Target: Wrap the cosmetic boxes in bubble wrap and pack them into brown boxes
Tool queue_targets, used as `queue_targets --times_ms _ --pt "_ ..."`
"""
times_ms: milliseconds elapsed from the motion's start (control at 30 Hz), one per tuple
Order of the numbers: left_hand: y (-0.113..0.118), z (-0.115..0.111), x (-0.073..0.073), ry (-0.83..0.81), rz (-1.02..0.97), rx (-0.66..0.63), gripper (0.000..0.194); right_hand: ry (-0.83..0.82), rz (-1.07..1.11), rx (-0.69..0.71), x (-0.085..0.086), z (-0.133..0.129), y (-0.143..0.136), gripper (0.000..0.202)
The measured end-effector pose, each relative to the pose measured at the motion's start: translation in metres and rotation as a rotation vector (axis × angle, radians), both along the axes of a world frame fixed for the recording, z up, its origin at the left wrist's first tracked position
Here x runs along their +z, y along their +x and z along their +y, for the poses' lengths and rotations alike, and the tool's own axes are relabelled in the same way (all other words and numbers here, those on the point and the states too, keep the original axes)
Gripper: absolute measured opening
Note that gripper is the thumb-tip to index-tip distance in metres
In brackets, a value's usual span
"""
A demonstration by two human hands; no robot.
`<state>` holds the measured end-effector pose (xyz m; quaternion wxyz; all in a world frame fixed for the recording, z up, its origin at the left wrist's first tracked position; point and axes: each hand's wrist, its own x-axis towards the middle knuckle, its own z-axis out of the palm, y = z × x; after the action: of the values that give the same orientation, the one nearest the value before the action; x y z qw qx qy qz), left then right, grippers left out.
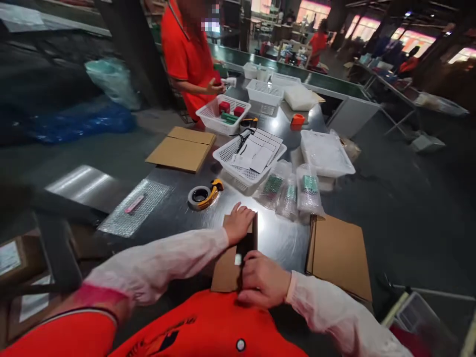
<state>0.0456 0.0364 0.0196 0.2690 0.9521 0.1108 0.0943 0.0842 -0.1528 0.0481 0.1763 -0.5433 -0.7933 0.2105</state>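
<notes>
**Holding a cardboard box (pixel 225 267) with both hands at the near side of a metal table (pixel 284 240)**

Keeping the cardboard box close in front of the torso, with its dark inside partly showing. Grasping the far end with the left hand (pixel 238 224), bending its fingers over the cardboard. Grasping the near part of the right side with the right hand (pixel 264 280), curling its fingers in tightly. Wearing white sleeves on both forearms.

Facing a tape dispenser (pixel 213 196) and a grey tape roll (pixel 199 197) just beyond the left hand. Having a bubble-wrap sheet (pixel 148 203) lying farther left, bearing a small pink item (pixel 134 204). Having flat brown cardboard (pixel 182 151) lying beyond that sheet, and a cardboard stack (pixel 340 258) lying to the right of the right hand.

Looking across at a white basket (pixel 241 179) holding papers (pixel 258 148), with clear bubble-wrapped packs (pixel 308 191) lying just to its right, near a white tray (pixel 327 153). Looking farther out at a second basket (pixel 217 125) holding red and green items (pixel 230 118), standing beside a co-worker (pixel 186 64) in an orange-red shirt, and at an orange object (pixel 297 120) lying farther right.
</notes>
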Motion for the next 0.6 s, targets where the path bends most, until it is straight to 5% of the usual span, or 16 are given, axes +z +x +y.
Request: queue_targets --times_ms 100,200,367,500,600 --pt "0.027 -0.003 -0.018 -0.325 -0.146 0.238 0.035 0.092 -0.033 0.078 -0.003 0.005 0.000 0.051" --pt "0.032 0.023 -0.018 -0.665 -0.210 0.245 0.033 0.082 -0.133 0.055 -0.016 0.033 -0.016 0.067" --pt "-0.030 0.059 -0.020 -0.763 -0.080 0.261 0.046 0.112 -0.229 -0.252 -0.038 0.059 -0.043 0.069" --pt "-0.087 0.040 -0.038 -1.039 0.159 0.150 0.067 0.193 -0.183 -0.347 -0.048 0.058 -0.052 0.062" --pt "-0.106 0.023 -0.044 -1.048 0.154 0.185 0.071 0.181 -0.166 -0.413 -0.046 0.056 -0.055 0.054"
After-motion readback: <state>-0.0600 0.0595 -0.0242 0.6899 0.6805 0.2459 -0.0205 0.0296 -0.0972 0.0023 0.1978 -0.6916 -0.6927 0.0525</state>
